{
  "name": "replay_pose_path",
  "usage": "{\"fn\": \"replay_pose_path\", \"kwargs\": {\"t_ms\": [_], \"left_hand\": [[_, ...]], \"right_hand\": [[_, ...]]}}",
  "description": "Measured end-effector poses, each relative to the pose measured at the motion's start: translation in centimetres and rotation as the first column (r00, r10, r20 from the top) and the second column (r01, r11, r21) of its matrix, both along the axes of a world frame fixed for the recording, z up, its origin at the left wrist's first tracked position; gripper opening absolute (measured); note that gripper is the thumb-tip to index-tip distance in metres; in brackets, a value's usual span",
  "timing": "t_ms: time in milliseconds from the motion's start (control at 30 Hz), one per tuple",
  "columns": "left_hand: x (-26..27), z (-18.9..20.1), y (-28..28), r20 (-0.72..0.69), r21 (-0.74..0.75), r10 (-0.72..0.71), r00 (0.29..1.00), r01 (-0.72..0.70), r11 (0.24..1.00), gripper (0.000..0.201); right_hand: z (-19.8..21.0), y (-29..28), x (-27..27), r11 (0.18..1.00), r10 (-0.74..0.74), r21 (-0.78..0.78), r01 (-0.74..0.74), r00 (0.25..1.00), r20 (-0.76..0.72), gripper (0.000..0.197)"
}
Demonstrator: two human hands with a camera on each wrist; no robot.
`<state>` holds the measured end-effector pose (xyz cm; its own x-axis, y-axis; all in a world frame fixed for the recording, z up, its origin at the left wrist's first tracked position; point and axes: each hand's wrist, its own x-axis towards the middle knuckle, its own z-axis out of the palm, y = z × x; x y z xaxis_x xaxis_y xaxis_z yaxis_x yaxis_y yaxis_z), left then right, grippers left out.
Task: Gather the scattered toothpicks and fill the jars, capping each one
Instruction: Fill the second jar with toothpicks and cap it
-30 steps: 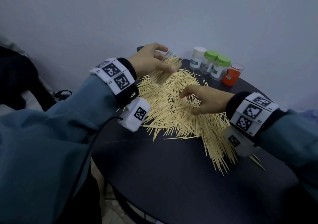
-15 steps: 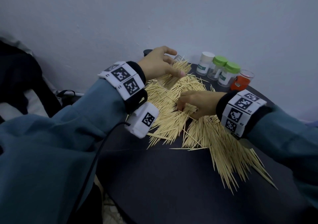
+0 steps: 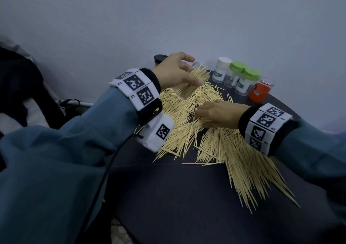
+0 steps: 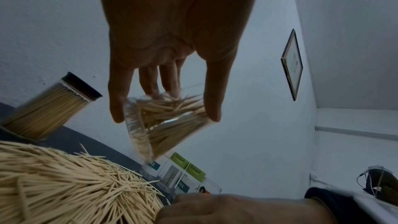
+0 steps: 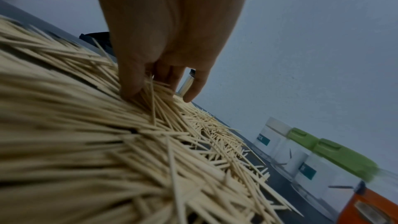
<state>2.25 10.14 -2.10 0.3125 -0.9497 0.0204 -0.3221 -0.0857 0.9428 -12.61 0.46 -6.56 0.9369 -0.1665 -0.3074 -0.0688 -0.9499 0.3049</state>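
Observation:
A large pile of toothpicks (image 3: 224, 150) is spread over the dark round table (image 3: 177, 197). My left hand (image 3: 194, 70) grips a clear uncapped jar (image 3: 197, 65), tilted above the pile's far end. In the left wrist view the jar (image 4: 172, 125) is partly filled with toothpicks, held between thumb and fingers of the left hand (image 4: 163, 108). My right hand (image 3: 200, 117) lies on the middle of the pile. Its fingers (image 5: 129, 89) dig into the toothpicks (image 5: 86, 142), with the thumb apart from them.
A full jar with a black cap (image 4: 49, 113) stands at the far left of the table. A white-capped jar (image 3: 221, 69), two green-capped jars (image 3: 236, 75) and an uncapped orange-labelled jar (image 3: 261, 92) stand in a row along the far right edge by the wall.
My right hand slid left over the pile; its fingers, curled half a second ago, now lie flatter. The left hand keeps holding the tilted jar in about the same place.

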Motion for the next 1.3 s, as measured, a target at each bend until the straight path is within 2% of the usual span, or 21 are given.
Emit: {"fn": "replay_pose_path", "kwargs": {"t_ms": [167, 367, 433, 500, 600, 633, 733, 867, 967, 1033, 1100, 1200, 1300], "left_hand": [[0.1, -0.1, -0.2, 0.003, 0.002, 0.003, 1.0, -0.003, 1.0, 0.074], [0.3, -0.2, -0.4, 0.011, -0.007, 0.006, 1.0, -0.006, 1.0, 0.076], [0.3, -0.2, -0.5, 0.013, -0.012, 0.01, 1.0, -0.01, 1.0, 0.075], [0.3, -0.2, -0.5, 0.012, -0.022, 0.017, 1.0, -0.016, 1.0, 0.075], [0.3, -0.1, -0.7, -0.007, -0.079, 0.052, 0.999, -0.052, 0.996, 0.072], [0.3, 0.1, -0.7, -0.016, -0.107, 0.065, 0.998, -0.066, 0.992, 0.071], [0.3, 0.4, -0.8, -0.05, -0.17, 0.093, 0.994, -0.1, 0.98, 0.068], [0.4, 0.2, -1.3, -0.072, -0.197, 0.113, 0.991, -0.125, 0.972, 0.066], [0.5, -0.1, -1.7, -0.074, -0.194, 0.111, 0.991, -0.124, 0.973, 0.068], [0.5, -0.3, -2.0, -0.074, -0.201, 0.121, 0.99, -0.134, 0.97, 0.068], [0.6, -0.6, -2.3, -0.078, -0.209, 0.14, 0.987, -0.153, 0.966, 0.069], [0.4, -0.7, -2.9, -0.079, -0.212, 0.159, 0.984, -0.172, 0.962, 0.067], [0.0, -0.9, -3.2, -0.02, -0.158, 0.122, 0.992, -0.124, 0.98, 0.061]], "right_hand": [[-0.3, -0.2, -0.2, 0.996, -0.035, 0.087, 0.03, 0.998, 0.051, 0.034], [0.4, -0.1, -0.4, 0.974, -0.147, 0.192, 0.124, 0.983, 0.11, 0.031], [0.7, -0.2, -0.5, 0.962, -0.191, 0.22, 0.16, 0.974, 0.124, 0.023], [0.9, -0.1, -0.6, 0.921, -0.29, 0.306, 0.24, 0.948, 0.131, 0.012], [0.8, -0.2, -0.6, 0.757, -0.49, 0.561, 0.334, 0.859, 0.15, 0.026], [0.8, -0.3, -0.7, 0.695, -0.551, 0.637, 0.334, 0.817, 0.172, 0.032], [1.1, -0.5, -0.7, 0.62, -0.629, 0.711, 0.332, 0.752, 0.197, 0.03], [1.6, -1.1, -1.0, 0.585, -0.627, 0.766, 0.268, 0.749, 0.216, 0.023], [1.7, -1.6, -1.4, 0.613, -0.58, 0.763, 0.204, 0.772, 0.26, 0.022], [1.5, -2.1, -1.9, 0.6, -0.581, 0.786, 0.15, 0.757, 0.3, 0.019], [1.2, -2.5, -2.2, 0.521, -0.631, 0.848, 0.098, 0.713, 0.305, 0.015], [0.8, -3.1, -2.5, 0.344, -0.718, 0.939, 0.009, 0.648, 0.257, 0.02], [0.7, -3.7, -2.7, 0.199, -0.801, 0.973, -0.117, 0.553, 0.23, 0.019]]}}
